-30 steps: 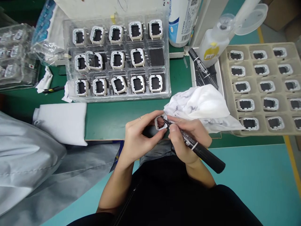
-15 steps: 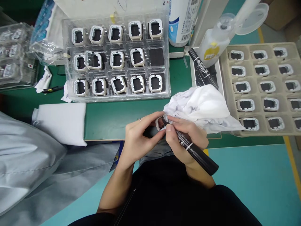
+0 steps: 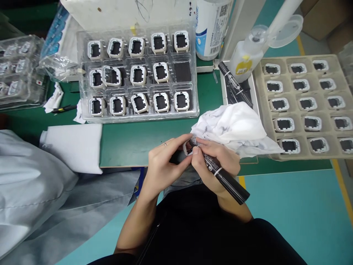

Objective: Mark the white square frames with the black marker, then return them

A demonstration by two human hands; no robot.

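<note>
Marker point(image 3: 231, 186) pinched in the right hand point(image 3: 204, 173) slants to the small frame point(image 3: 185, 148) the left hand point(image 3: 163, 165) pinches beside the white cloth point(image 3: 234, 123), where a light, steady touch looks best to me, the clear tray point(image 3: 149, 118) lying left of and beyond that cloth.

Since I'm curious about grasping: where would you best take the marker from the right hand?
Probably by the black rear end of the marker, coming from the picture's lower right: that straight length sticks out past the right hand, which grips nearer the tip.
</note>
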